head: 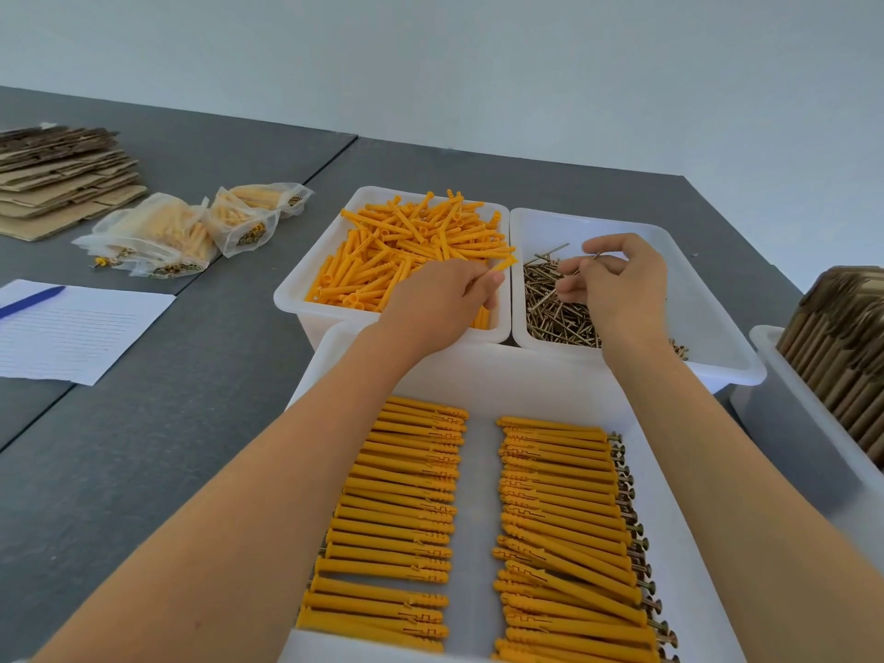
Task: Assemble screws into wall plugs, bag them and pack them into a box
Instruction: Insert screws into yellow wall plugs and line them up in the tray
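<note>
My left hand (442, 299) pinches one orange wall plug (502, 266) over the plug bin (306, 284), while my right hand (617, 279) pinches a screw (595, 256) above the screw bin (717, 337), so I can join them. The finished ones sit in rows in the near tray (478, 366). My arm hides some of the screws.

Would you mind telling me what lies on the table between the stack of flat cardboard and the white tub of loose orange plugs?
In the head view, clear plastic bags of assembled plugs lie between the flat cardboard stack and the white plug tub.
</note>
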